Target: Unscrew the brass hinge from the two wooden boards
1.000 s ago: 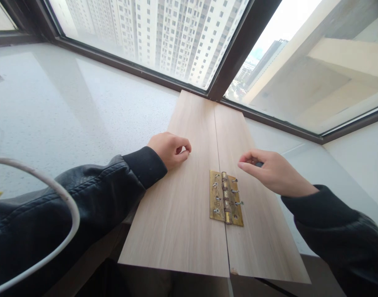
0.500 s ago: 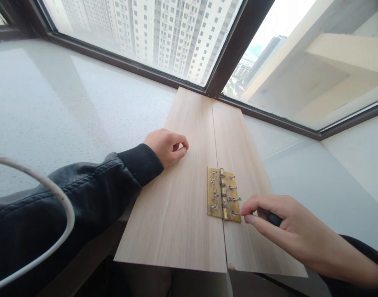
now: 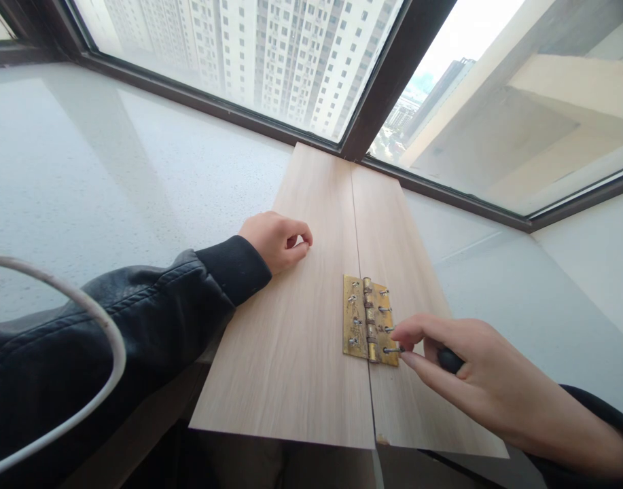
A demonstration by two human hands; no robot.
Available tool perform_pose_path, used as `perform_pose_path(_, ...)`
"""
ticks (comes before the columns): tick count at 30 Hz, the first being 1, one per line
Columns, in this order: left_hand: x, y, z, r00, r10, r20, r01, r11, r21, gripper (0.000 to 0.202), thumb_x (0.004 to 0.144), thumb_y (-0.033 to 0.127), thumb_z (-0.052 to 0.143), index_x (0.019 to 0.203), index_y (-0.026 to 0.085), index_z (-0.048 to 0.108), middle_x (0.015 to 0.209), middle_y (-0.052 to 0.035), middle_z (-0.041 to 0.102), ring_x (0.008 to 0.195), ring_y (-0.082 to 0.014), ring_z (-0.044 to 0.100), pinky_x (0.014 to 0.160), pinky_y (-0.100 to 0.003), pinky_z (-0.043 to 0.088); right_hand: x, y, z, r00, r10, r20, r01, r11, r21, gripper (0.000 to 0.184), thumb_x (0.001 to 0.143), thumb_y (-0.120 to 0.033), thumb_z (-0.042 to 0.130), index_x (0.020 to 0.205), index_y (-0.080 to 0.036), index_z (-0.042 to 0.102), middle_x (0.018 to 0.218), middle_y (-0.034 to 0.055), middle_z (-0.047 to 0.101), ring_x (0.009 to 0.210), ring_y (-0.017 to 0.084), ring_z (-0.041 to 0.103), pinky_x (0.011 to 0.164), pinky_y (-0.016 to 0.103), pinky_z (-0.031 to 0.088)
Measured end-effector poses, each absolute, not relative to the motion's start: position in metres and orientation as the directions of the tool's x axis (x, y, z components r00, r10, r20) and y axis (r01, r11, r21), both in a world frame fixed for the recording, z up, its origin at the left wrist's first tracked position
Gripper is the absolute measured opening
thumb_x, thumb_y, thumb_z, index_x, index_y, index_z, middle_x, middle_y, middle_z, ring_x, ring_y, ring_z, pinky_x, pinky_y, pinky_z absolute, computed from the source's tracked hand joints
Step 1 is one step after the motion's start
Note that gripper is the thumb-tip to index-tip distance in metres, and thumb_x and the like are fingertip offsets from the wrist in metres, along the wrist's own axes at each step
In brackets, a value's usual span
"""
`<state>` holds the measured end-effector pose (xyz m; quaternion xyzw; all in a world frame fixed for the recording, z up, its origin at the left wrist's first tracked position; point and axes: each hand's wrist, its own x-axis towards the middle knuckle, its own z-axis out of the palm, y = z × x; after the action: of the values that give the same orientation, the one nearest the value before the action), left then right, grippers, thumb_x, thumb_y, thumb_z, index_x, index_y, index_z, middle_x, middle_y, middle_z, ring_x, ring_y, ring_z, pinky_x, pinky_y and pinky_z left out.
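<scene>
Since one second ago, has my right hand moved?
Yes, toward you. Judged against the brass hinge, your right hand went from past its far end to beside the screw at its near end.

The right hand (image 3: 482,370) hides most of a black thing (image 3: 450,360), its kind unclear; whether the fingertips (image 3: 413,362) touch the lowest screw (image 3: 391,350) cannot be told. Cable (image 3: 118,339) and left sleeve (image 3: 138,305) run off the left edge.
</scene>
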<state>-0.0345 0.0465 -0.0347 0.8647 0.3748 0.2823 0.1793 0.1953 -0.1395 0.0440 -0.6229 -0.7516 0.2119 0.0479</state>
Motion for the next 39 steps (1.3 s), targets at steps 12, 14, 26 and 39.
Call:
perform_pose_path(12, -0.034, 0.046, -0.033, 0.561, 0.759, 0.332, 0.557, -0.642, 0.527, 0.022, 0.075, 0.027, 0.055, 0.081, 0.021, 0.076, 0.052, 0.0027, 0.056, 0.051, -0.0108, 0.046, 0.057, -0.028, 0.034, 0.197, -0.14, 0.043, -0.263, 0.948, -0.178, 0.917, 0.189, -0.353, 0.018, 0.092, -0.031, 0.053, 0.085, -0.023, 0.068, 0.078, 0.0025, 0.071, 0.062, 0.014, 0.062, 0.052, 0.025, 0.049)
perform_pose_path(14, -0.034, 0.046, -0.033, 0.56, 0.761, 0.327, 0.558, -0.639, 0.53, 0.022, 0.075, 0.027, 0.055, 0.081, 0.022, 0.076, 0.052, 0.0026, 0.056, 0.051, -0.011, 0.046, 0.057, -0.028, 0.034, 0.197, -0.14, 0.041, -0.274, 0.951, -0.144, 0.929, 0.223, -0.297, 0.021, 0.093, -0.033, 0.051, 0.082, -0.023, 0.066, 0.073, 0.0012, 0.07, 0.06, 0.014, 0.063, 0.053, 0.026, 0.048)
perform_pose_path(26, -0.033, 0.046, -0.033, 0.563, 0.761, 0.323, 0.549, -0.636, 0.543, 0.02, 0.075, 0.026, 0.056, 0.08, 0.021, 0.075, 0.051, 0.0028, 0.053, 0.05, -0.0108, 0.044, 0.058, -0.028, 0.032, 0.208, -0.145, 0.04, -0.475, 0.875, -0.091, 0.868, 0.45, -0.209, 0.016, 0.093, -0.023, 0.05, 0.107, -0.023, 0.058, 0.091, 0.0041, 0.068, 0.071, 0.015, 0.065, 0.06, 0.028, 0.05)
perform_pose_path(39, -0.033, 0.047, -0.034, 0.556, 0.754, 0.349, 0.545, -0.648, 0.532, 0.021, 0.074, 0.026, 0.056, 0.08, 0.021, 0.076, 0.05, 0.0035, 0.053, 0.05, -0.0096, 0.044, 0.056, -0.026, 0.032, 0.21, -0.14, 0.031, -0.558, 0.827, -0.067, 0.829, 0.559, -0.005, 0.014, 0.097, -0.024, 0.045, 0.084, -0.022, 0.052, 0.07, 0.0003, 0.054, 0.055, 0.015, 0.05, 0.048, 0.03, 0.033)
